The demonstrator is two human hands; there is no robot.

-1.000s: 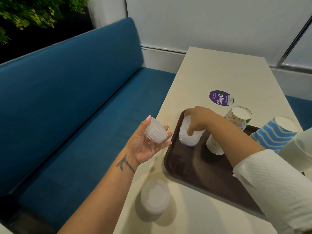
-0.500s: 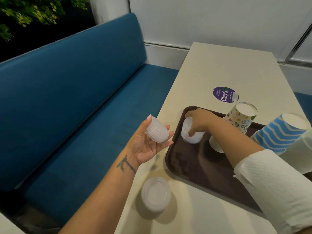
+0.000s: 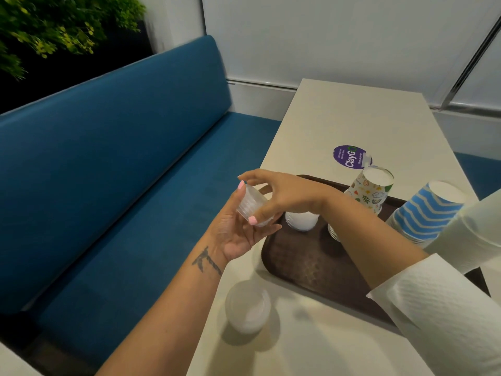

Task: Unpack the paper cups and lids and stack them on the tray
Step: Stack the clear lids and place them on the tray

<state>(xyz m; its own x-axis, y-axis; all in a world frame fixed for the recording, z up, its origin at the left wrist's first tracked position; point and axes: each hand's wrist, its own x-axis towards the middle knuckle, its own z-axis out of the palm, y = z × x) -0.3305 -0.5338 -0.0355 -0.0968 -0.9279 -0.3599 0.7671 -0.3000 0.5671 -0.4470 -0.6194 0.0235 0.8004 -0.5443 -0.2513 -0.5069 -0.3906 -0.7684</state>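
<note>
My left hand (image 3: 233, 234) holds a small stack of clear plastic lids (image 3: 250, 204) just left of the brown tray (image 3: 311, 264). My right hand (image 3: 282, 195) reaches over from the tray and pinches the same stack between thumb and fingers. On the tray stand a white lid stack (image 3: 302, 221), a second white stack (image 3: 334, 232) partly hidden by my right forearm, an upside-down stack of patterned paper cups (image 3: 370, 189) and an upside-down stack of blue-striped cups (image 3: 425, 213).
Another pile of clear lids (image 3: 248, 306) lies on the cream table (image 3: 352, 118) near its left edge, in front of the tray. A purple round sticker (image 3: 349, 156) sits behind the tray. A blue bench (image 3: 122, 172) runs along the left.
My right hand has left the white lid stack on the tray and moved left to the lids in my left hand, now pinching them. My left hand stayed in place.
</note>
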